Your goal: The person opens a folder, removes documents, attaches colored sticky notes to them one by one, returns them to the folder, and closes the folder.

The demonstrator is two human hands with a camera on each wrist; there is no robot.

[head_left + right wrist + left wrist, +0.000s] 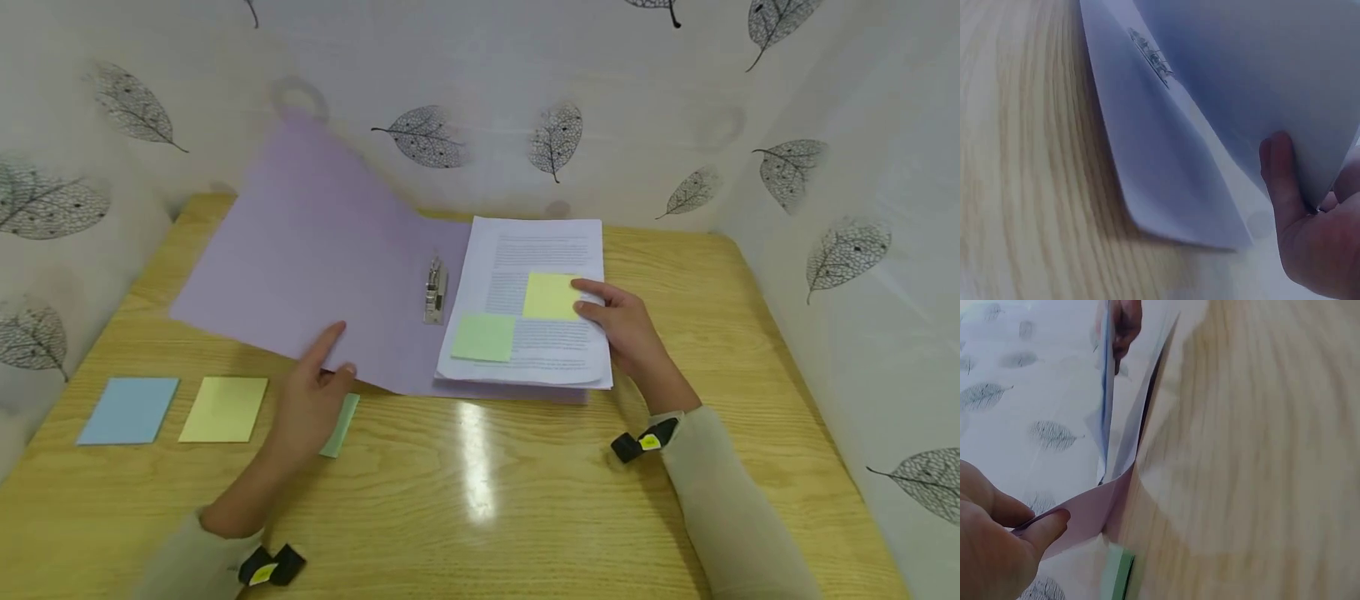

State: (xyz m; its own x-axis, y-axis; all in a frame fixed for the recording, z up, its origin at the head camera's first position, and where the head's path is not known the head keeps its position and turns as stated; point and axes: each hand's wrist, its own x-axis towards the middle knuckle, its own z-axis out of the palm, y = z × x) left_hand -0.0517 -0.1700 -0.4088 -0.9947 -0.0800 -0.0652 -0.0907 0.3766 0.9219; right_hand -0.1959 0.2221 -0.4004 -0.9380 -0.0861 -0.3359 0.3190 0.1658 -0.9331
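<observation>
A purple file folder [300, 242] lies opened, its left cover raised off the table. My left hand [307, 408] pinches the lower edge of that cover; in the left wrist view the thumb [1047, 534] presses on one face. Over the folder's right side is a stack of printed sheets [547, 358], held at its right edge by my right hand [630, 329]. A yellow sticky note [547, 297] and a green sticky note [482, 337] lie on the top sheet. Two right fingertips reach the yellow note's right edge. A metal lever clip [434, 292] sits near the folder's spine.
On the wooden table [525, 517], a blue sticky pad [129, 411] and a yellow sticky pad [223, 409] lie at the left. A green sticky pad [343, 427] is partly hidden behind my left hand. Leaf-patterned cloth [480, 75] surrounds the table's back and sides.
</observation>
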